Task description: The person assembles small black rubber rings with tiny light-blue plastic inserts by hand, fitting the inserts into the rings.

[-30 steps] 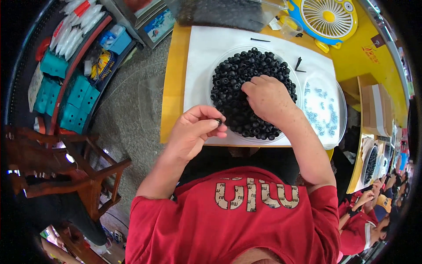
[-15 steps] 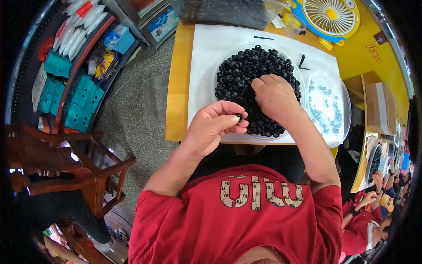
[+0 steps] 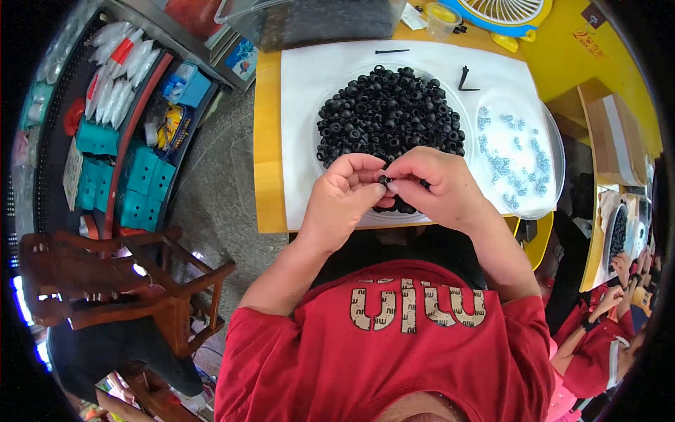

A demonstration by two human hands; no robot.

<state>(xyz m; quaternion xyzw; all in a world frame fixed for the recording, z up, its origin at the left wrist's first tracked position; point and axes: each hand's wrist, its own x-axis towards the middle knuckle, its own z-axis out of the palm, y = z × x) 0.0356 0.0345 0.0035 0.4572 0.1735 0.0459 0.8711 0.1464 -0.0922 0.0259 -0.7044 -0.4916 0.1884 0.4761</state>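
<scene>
Speckled grey floor [image 3: 211, 186] runs along the left, past a dark, glossy wooden chair [image 3: 158, 299] and a shelf holding teal bins [image 3: 144, 184] with round holes and slim white packets [image 3: 123, 63] in crinkled film. Before you, the yellow worktop [image 3: 269, 151] is smooth, covered for the most part by a flat matte white sheet [image 3: 299, 88].

On that sheet, a shallow, clear round dish [image 3: 314, 133] carries a thick heap [image 3: 390, 112] of small black pieces, rounded, many with a hole or ring shape. To its right, a second round tray [image 3: 560, 165], clear-rimmed, bears scattered translucent bluish bits [image 3: 503, 165] on a pale base. Two slender black strips lie beyond the heap: one straight strip [image 3: 391, 51], one bent strip [image 3: 465, 81] like an L.

Your left hand [image 3: 336, 207] has its fingers clamped on a small, dark, rounded part [image 3: 382, 181], above the near edge of the heap. Your right hand [image 3: 443, 186] meets it there, thumb and forefinger drawn close at the part; you cannot tell what they grip.

Along the far edge stand a clear, boxy plastic tub [image 3: 309, 24], a clear cup [image 3: 443, 20] and a blue-and-yellow fan [image 3: 510, 21] with pale curved ribs.
</scene>
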